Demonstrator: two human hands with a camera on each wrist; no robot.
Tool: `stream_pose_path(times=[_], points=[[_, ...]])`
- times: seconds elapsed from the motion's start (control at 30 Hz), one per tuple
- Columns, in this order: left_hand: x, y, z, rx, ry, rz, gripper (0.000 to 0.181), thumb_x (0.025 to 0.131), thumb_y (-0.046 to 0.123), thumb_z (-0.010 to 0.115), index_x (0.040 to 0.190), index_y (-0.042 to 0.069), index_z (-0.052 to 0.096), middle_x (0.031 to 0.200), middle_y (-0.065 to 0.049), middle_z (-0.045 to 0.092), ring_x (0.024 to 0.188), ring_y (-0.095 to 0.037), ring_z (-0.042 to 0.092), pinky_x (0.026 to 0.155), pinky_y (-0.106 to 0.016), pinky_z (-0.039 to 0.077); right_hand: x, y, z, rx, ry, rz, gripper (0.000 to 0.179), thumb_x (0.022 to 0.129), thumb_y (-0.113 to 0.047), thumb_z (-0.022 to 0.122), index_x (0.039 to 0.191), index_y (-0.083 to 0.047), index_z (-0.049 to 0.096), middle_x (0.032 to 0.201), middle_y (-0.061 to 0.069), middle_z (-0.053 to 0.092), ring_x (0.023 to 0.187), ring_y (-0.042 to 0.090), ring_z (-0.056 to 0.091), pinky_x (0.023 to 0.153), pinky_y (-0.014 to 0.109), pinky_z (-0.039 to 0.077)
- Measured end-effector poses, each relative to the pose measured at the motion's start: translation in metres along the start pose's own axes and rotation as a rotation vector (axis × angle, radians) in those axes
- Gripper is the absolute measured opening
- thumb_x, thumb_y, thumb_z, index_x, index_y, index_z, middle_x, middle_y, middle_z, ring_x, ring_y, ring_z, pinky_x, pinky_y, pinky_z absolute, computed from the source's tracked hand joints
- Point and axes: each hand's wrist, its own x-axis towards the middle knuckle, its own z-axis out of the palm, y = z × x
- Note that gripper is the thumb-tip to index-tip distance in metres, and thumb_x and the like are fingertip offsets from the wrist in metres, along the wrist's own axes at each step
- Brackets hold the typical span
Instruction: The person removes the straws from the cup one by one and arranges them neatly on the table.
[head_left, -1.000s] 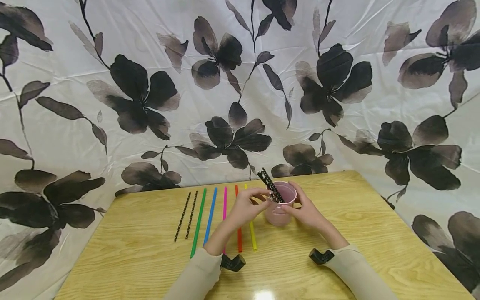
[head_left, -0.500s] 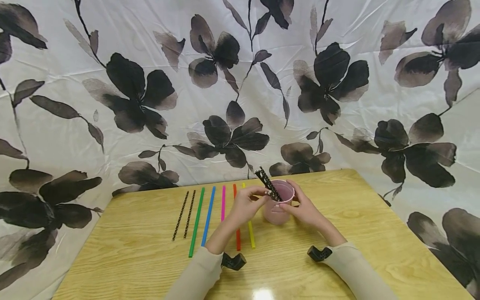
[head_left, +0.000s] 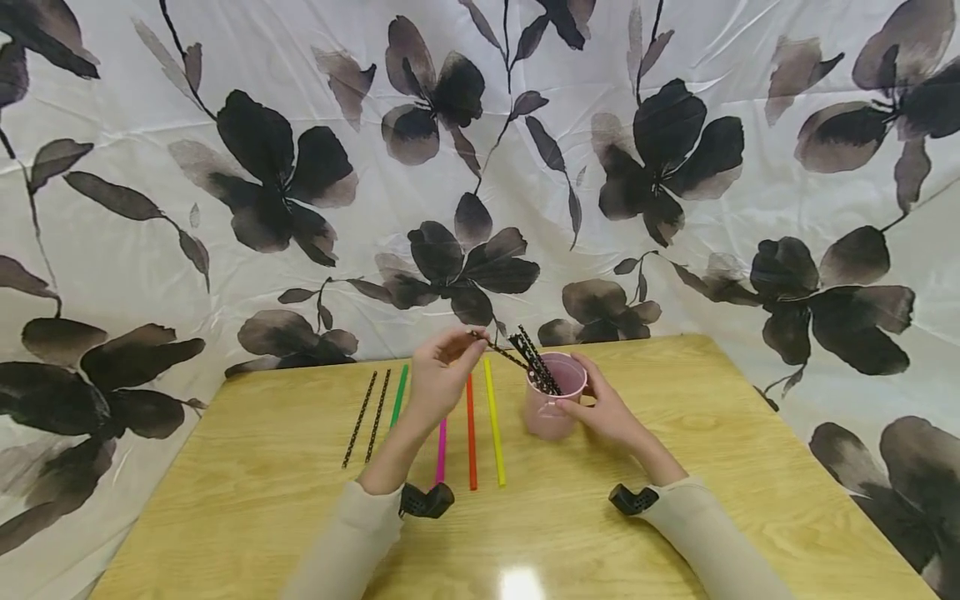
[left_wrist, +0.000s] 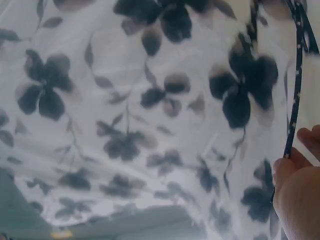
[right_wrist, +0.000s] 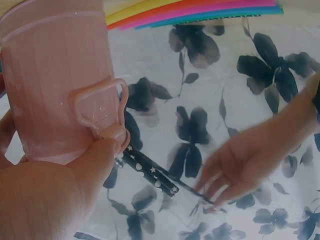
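Note:
My right hand [head_left: 611, 408] grips a pink cup [head_left: 547, 419] at its rim, and the right wrist view shows the thumb by the small looped handle [right_wrist: 102, 102]. Several black patterned straws [head_left: 542, 367] lean in the cup toward the left. Just left of the cup, my left hand [head_left: 441, 375] pinches one black straw [head_left: 504, 353] near its end; the straw slants down to the cup's rim. In the left wrist view this straw [left_wrist: 297, 85] shows small light stars and rises from the fingertips.
On the wooden table [head_left: 585, 533] left of the cup lie two black patterned straws [head_left: 360, 419], then green [head_left: 400, 393], pink [head_left: 441, 454], red [head_left: 472, 442] and yellow [head_left: 495, 425] straws in a row. The left arm hides the blue one in the head view. A floral cloth [head_left: 300, 50] hangs behind.
My left hand has moved left and up from the cup's rim, with one black straw now drawn away from the bunch. The right hand keeps its hold on the cup.

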Motion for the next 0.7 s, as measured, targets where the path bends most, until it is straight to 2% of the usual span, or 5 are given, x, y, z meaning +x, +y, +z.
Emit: stream_pose_path(times=[0.17,0.33,0.53,0.6,0.7], points=[[0.017,0.031,-0.04,-0.065,0.123,0.046,0.018,0.079,-0.014,0.055,0.097,-0.014,0.057,0.086,-0.027,0.059,0.079,-0.031,0.061,0.071,-0.036,0.05,-0.002,-0.018,0.005,0.038,-0.017,-0.005,0.078,0.079,-0.018,0.067,0.139,-0.012,0.019,0.128,0.024,0.036,0.107,0.042,0.044,0.088,0.057,0.032],[0.029,0.049,-0.077,-0.005,0.135,0.042,0.012,0.081,-0.009,0.056,0.091,-0.016,0.057,0.093,-0.021,0.059,0.075,-0.024,0.062,0.066,-0.036,0.051,-0.003,-0.008,0.005,0.006,0.005,0.0,0.077,0.079,-0.024,0.068,0.139,-0.018,0.02,0.128,0.018,0.038,0.107,0.037,0.045,0.086,0.054,0.036],[0.031,0.049,-0.117,0.078,0.129,-0.034,0.023,0.079,-0.006,0.06,0.102,-0.01,0.059,0.09,-0.018,0.06,0.072,-0.022,0.063,0.062,-0.032,0.052,-0.003,0.011,0.004,-0.023,0.031,0.003,0.076,0.079,-0.027,0.066,0.139,-0.027,0.02,0.127,0.013,0.04,0.106,0.032,0.046,0.083,0.044,0.042],[0.03,0.045,-0.13,0.094,0.124,-0.059,0.029,0.078,-0.006,0.061,0.107,-0.006,0.057,0.086,-0.016,0.061,0.07,-0.021,0.063,0.059,-0.031,0.052,-0.003,0.009,0.004,-0.011,0.024,-0.009,0.076,0.08,-0.024,0.066,0.139,-0.024,0.018,0.128,0.015,0.039,0.106,0.034,0.045,0.082,0.044,0.042],[0.026,0.036,-0.149,0.051,0.122,-0.094,0.032,0.077,-0.009,0.061,0.108,-0.008,0.052,0.083,-0.015,0.06,0.067,-0.021,0.062,0.055,-0.031,0.052,-0.004,-0.003,0.005,0.003,0.021,-0.008,0.076,0.08,-0.022,0.066,0.14,-0.019,0.019,0.128,0.018,0.038,0.106,0.037,0.044,0.082,0.046,0.041]])
